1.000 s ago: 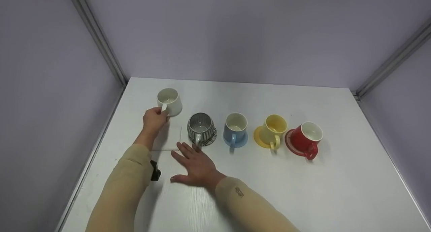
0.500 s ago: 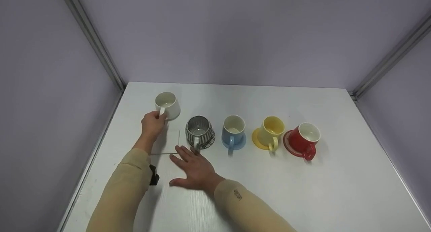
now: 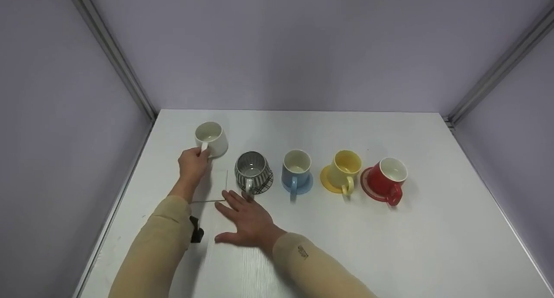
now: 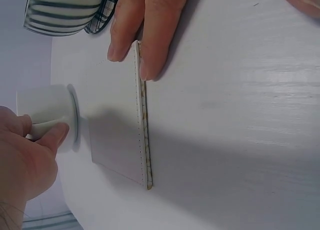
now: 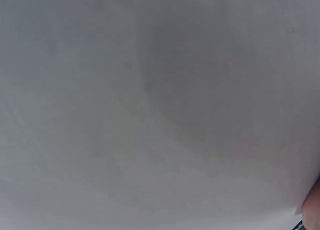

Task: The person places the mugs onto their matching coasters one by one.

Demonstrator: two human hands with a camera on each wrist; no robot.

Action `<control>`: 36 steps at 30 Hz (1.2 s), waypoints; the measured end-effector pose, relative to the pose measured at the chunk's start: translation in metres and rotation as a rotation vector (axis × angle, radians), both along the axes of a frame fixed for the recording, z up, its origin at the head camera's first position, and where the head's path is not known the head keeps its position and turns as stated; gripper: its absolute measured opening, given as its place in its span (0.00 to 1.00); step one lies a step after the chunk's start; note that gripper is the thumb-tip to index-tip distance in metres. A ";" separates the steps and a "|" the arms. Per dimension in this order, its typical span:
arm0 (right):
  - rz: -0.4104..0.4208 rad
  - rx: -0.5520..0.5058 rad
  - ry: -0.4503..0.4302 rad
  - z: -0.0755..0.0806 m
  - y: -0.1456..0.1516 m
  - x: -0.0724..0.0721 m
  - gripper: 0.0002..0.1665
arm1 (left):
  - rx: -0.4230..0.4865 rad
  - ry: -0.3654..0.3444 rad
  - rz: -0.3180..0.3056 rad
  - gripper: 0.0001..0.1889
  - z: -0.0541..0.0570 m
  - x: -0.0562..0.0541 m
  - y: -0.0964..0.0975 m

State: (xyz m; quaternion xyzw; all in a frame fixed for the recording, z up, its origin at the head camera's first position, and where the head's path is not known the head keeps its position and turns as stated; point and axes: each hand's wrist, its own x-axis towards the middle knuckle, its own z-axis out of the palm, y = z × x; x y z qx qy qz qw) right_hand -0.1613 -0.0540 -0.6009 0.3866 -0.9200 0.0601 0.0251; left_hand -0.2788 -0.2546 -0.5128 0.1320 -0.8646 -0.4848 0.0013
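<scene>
A plain white mug [image 3: 216, 144] stands upright on the table at the far left, and my left hand [image 3: 193, 165] pinches its handle between thumb and fingers. Just in front of it lies a flat white square coaster [image 3: 217, 183] with stitched edges. My right hand [image 3: 250, 222] is spread out, fingers straight, with its fingertips at the near right corner of that coaster. In the left wrist view, one of these fingers [image 4: 160, 29] touches the coaster's edge [image 4: 142, 115]. Only a bit of the right hand [image 5: 312, 207] shows at the right wrist view's corner.
Right of the coaster stand a black-striped mug [image 3: 247, 172] on a checked coaster [image 3: 266, 185], a blue mug [image 3: 288, 174] on a blue coaster [image 3: 307, 185], a yellow mug [image 3: 339, 174] on a yellow coaster [image 3: 326, 183], and a red mug [image 3: 381, 181] on a red coaster [image 3: 367, 187].
The whole scene has slid slightly down and left in the head view. Both hands and the mugs keep their places relative to one another.
</scene>
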 end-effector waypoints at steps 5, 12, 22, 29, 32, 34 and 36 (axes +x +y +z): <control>-0.001 -0.008 -0.017 0.001 -0.003 0.001 0.56 | -0.026 0.011 0.006 0.18 -0.004 0.000 -0.003; -0.013 0.021 -0.036 0.006 -0.006 0.001 0.56 | -0.011 0.005 0.004 0.18 -0.004 0.002 -0.004; -0.009 0.028 -0.014 0.002 -0.010 0.001 0.56 | -0.001 0.030 0.015 0.17 -0.003 0.006 -0.004; -0.003 0.029 -0.011 0.000 -0.010 -0.001 0.56 | -0.002 0.040 0.021 0.17 -0.001 0.006 -0.002; -0.005 0.025 -0.017 -0.002 -0.010 -0.002 0.56 | -0.001 0.050 0.019 0.18 0.000 0.006 -0.002; -0.006 0.025 -0.023 -0.002 -0.010 -0.002 0.57 | -0.002 0.061 0.013 0.18 0.000 0.007 -0.002; -0.001 0.023 -0.024 -0.003 -0.011 -0.003 0.57 | -0.013 0.075 0.013 0.19 0.001 0.009 -0.004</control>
